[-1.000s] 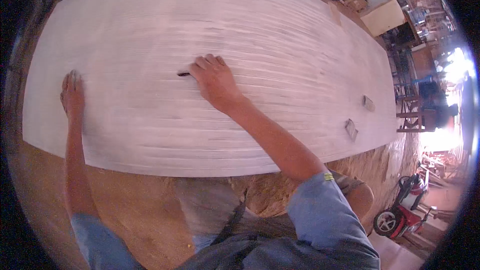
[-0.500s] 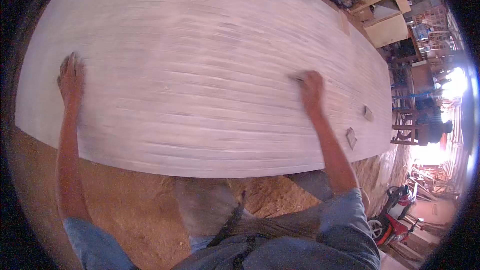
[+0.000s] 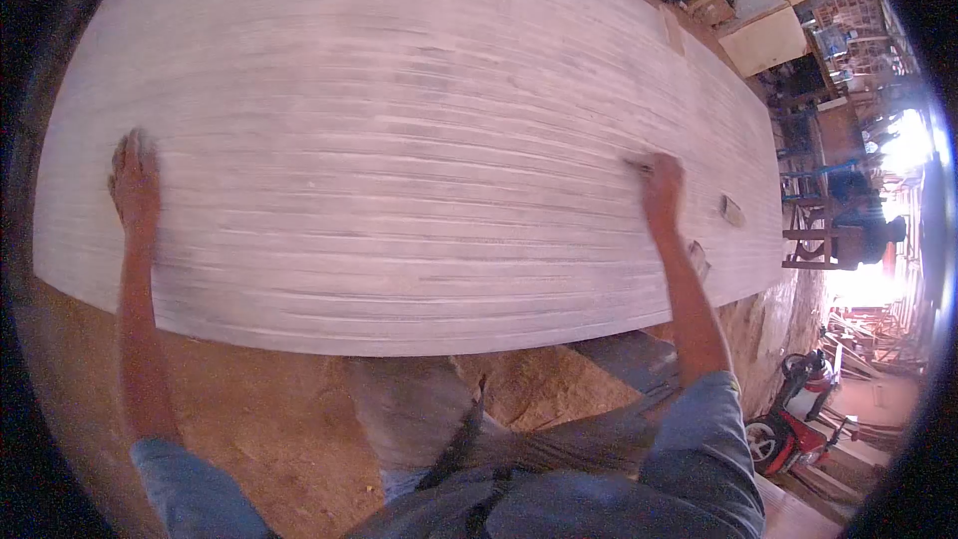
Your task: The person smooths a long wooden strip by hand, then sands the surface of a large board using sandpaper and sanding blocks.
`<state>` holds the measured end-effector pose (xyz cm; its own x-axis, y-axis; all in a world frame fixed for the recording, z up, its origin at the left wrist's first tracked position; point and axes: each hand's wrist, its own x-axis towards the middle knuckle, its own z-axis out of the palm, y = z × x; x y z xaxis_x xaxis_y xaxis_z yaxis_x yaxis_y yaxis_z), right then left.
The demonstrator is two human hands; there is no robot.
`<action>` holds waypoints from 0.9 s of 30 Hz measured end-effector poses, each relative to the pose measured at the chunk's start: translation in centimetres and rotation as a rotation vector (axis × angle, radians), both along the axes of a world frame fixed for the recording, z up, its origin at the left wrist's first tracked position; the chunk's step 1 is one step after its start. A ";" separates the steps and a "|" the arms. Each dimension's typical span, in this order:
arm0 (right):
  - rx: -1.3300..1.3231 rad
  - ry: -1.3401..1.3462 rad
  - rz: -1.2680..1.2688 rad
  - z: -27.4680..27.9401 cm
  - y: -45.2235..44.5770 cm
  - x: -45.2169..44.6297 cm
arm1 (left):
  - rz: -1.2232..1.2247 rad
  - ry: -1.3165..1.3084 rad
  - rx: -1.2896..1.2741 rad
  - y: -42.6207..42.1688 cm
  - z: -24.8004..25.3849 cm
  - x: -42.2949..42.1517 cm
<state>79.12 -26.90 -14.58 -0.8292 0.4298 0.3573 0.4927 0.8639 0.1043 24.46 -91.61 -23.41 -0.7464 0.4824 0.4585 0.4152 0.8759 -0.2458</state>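
Note:
A large whitish panel (image 3: pixel 399 190) with long grooves or streaks lies in front of me. On its left part my left hand (image 3: pixel 136 185) rests with fingers stretched out, slightly blurred. Toward the right side, my right hand (image 3: pixel 664 190) is closed around a small thin flat piece (image 3: pixel 637 164); its tip pokes out to the left against the panel, and its exact kind does not show. Two small flat blocks lie right of that hand: one grey-brown block (image 3: pixel 732 210) farther off, and another block (image 3: pixel 700 258) partly hidden behind my right forearm.
Brown bare ground (image 3: pixel 259 409) stretches below the panel's near edge. A red and white motorbike (image 3: pixel 798 414) stands at the lower right. Wooden furniture (image 3: pixel 763 40) and chairs (image 3: pixel 818 245) sit beyond the panel's right end, with stacked lumber (image 3: pixel 863 324) behind.
My right hand has moved rightward with the thin piece, and its forearm now covers part of the nearer block. The left hand has shifted slightly toward me.

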 end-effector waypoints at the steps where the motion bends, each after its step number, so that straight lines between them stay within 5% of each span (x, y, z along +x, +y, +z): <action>1: -0.048 0.000 -0.082 1.9 0.5 1.2 | 0.015 -0.001 -0.003 0.2 0.3 0.2; 3: -0.097 -0.001 -0.153 2.3 0.3 0.4 | 0.041 -0.001 -0.008 -0.1 0.0 -0.3; 6: -0.200 0.051 0.196 1.1 -6.9 -8.1 | -0.149 -0.296 0.513 -0.6 -1.0 -1.9; 7: -0.150 0.083 0.269 -2.2 -8.7 -10.8 | -0.108 -0.237 0.410 -0.3 -0.9 -1.9; 13: -0.264 0.200 0.568 0.5 -29.0 -29.6 | 0.069 -0.086 0.037 0.7 1.3 0.5; 16: -0.205 0.234 0.626 -0.6 -26.2 -27.3 | 0.028 -0.112 0.102 1.5 2.4 1.5; 18: -0.201 0.038 0.418 -0.7 -20.4 -21.3 | -0.021 -0.137 0.158 1.0 2.0 1.5; 21: -0.061 0.126 0.209 -2.2 -8.0 -8.2 | -0.006 -0.034 0.024 0.0 0.7 0.1; 24: -0.065 -0.010 -0.025 1.8 -1.6 -0.4 | 0.009 -0.042 0.011 0.1 0.3 -0.5; 27: -0.160 0.039 0.074 0.1 -2.1 -2.4 | -0.110 -0.264 0.473 -0.3 0.3 -1.0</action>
